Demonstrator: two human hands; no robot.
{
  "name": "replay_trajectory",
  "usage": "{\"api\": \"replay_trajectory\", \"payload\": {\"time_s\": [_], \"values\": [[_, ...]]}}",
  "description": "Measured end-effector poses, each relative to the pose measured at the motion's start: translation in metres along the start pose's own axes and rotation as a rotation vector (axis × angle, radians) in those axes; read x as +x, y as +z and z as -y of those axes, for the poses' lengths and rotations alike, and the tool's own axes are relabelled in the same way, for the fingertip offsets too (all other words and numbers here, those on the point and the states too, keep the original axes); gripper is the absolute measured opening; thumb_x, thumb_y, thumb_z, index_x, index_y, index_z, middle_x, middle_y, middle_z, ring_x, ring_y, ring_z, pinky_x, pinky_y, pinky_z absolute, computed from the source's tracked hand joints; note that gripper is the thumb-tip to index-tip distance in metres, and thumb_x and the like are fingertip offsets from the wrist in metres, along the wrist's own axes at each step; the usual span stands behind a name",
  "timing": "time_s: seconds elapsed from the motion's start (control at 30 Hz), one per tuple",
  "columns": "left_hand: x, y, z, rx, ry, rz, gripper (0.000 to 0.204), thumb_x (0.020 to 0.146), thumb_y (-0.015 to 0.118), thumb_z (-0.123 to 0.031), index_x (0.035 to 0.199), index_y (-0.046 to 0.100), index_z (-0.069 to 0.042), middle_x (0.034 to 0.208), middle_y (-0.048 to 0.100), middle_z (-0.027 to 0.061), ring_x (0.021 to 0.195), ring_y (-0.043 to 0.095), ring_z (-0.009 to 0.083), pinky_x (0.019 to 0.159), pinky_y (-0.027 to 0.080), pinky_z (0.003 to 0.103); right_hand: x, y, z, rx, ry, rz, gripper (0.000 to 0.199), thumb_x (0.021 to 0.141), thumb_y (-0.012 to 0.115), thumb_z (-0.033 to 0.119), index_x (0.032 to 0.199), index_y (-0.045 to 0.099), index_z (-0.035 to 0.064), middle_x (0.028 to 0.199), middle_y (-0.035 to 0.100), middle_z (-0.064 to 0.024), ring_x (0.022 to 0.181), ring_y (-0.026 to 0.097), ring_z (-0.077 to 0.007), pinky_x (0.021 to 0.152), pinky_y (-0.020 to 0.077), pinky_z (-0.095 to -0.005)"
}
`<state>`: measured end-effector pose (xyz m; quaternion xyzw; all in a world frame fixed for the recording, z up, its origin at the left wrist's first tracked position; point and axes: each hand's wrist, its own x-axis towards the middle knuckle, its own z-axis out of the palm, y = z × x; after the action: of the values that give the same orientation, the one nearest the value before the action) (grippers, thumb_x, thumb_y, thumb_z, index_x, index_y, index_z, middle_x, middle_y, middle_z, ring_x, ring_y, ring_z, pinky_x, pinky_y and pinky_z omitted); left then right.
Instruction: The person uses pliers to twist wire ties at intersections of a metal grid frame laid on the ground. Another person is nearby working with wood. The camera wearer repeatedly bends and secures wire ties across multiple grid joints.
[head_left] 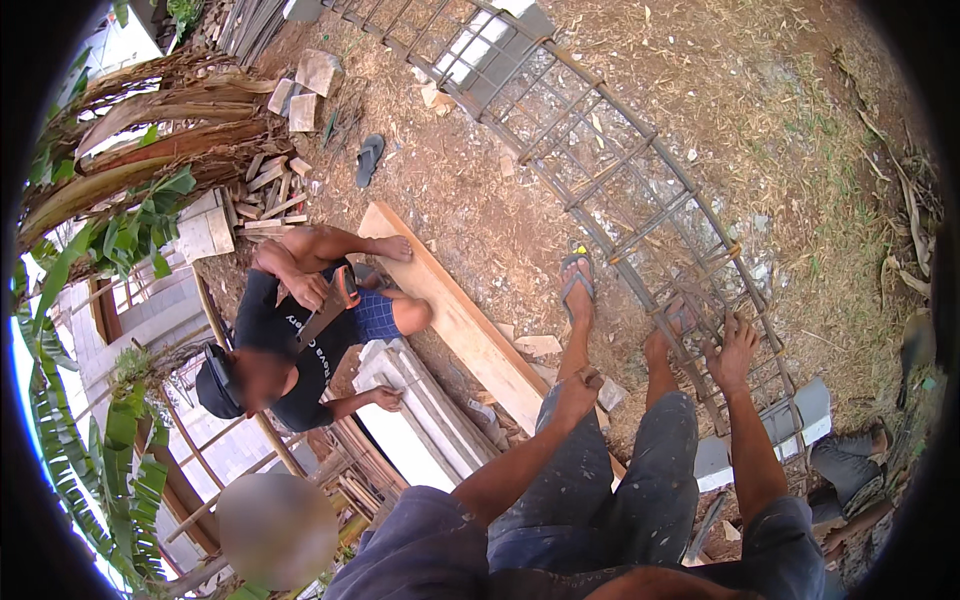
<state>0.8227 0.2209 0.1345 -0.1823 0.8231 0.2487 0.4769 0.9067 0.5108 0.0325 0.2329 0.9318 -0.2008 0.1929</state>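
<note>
Clock read from view ctr. L hand [580, 392], betw. 4 & 5 o'clock, is held loosely curled by the L knee; whether anything is gripped can't be told. R hand [735, 352], approx 3 o'clock, is laid on the rebar cage [655, 138], fingers part-bent over its bars nr the lower end. The cage is stretched from 11 o'clock round to 4; its lower end is backed by a pale block [808, 408] at 4. A timber plank [470, 320] is laid across ctr, from betw. 10 & 11 to abt 5. At 9 a co-worker [340, 345] is seen seated, one foot placed on the plank; an orange-handled handsaw [322, 322] is held in one hand. Further off, a dark sandal [370, 160] is seen at 11, wood offcuts [270, 200] at 10, & a white-grey block [485, 50] under the cage at 12.
</note>
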Motion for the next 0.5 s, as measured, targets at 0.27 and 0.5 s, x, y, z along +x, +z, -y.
{"api": "replay_trajectory", "payload": {"time_s": [0.27,0.5], "values": [[0.048,-0.008,0.013,-0.138,0.232,0.117,0.024,0.091,0.059,-0.018,0.099,0.066,0.003,0.074,0.062,0.0104,0.069,0.057,0.0145,0.065,0.046,0.030,-0.033,-0.025,0.034,0.183,0.233,-0.115,0.049,0.078,0.065,0.019,0.124,0.055,0.0045,0.126,0.049,-0.0171,0.117,0.043,-0.0382,0.100,0.0324,-0.0504],[0.099,-0.075,-0.005,0.086,0.276,0.325,0.021,0.093,0.060,-0.021,0.094,0.063,-0.001,0.074,0.056,0.0001,0.067,0.049,0.0090,0.063,0.042,0.026,-0.276,0.077,0.074,0.727,1.269,0.105,0.039,0.084,0.062,0.029,0.111,0.063,0.0015,0.105,0.066,-0.0213,0.097,0.064,-0.0359,0.088,0.0484,-0.0429]]}}
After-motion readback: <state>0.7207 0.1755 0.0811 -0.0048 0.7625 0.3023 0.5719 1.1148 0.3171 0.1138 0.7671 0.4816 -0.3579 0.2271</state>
